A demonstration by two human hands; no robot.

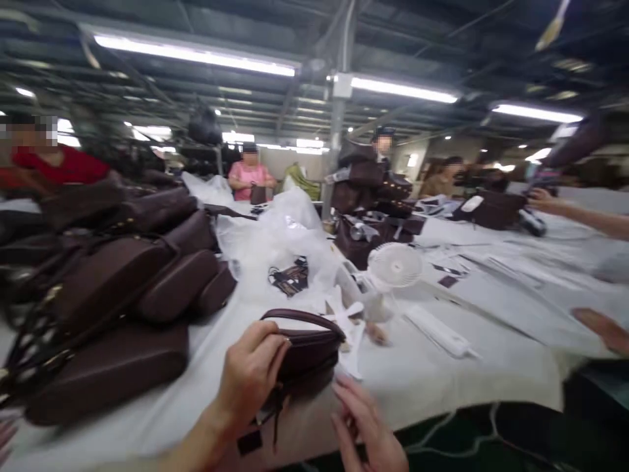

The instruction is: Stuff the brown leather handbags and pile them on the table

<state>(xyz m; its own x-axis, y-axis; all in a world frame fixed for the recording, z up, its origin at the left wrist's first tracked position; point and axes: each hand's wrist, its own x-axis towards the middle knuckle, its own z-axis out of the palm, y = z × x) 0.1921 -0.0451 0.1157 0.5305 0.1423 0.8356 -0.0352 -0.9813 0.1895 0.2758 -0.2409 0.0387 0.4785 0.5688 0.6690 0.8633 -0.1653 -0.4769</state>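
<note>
A small dark brown handbag [309,357] stands on the white-covered table in front of me, its top open with something white showing inside. My left hand [250,373] is closed in a pinch at the left end of its top opening; what lies right between the fingertips is partly hidden. A thin strap and a dark tag [249,442] hang below that hand. Just right of the bag is my right hand [366,423], its fingers apart and nothing visible in them. White scraps [351,328] lie behind the bag's right end.
Brown handbags [113,275] are piled at left. Beyond are clear plastic wrapping [289,229], dark tags [292,275], a white fan [396,265] and a white power strip [437,331]. Co-workers sit around; another person's hand [602,328] rests at right.
</note>
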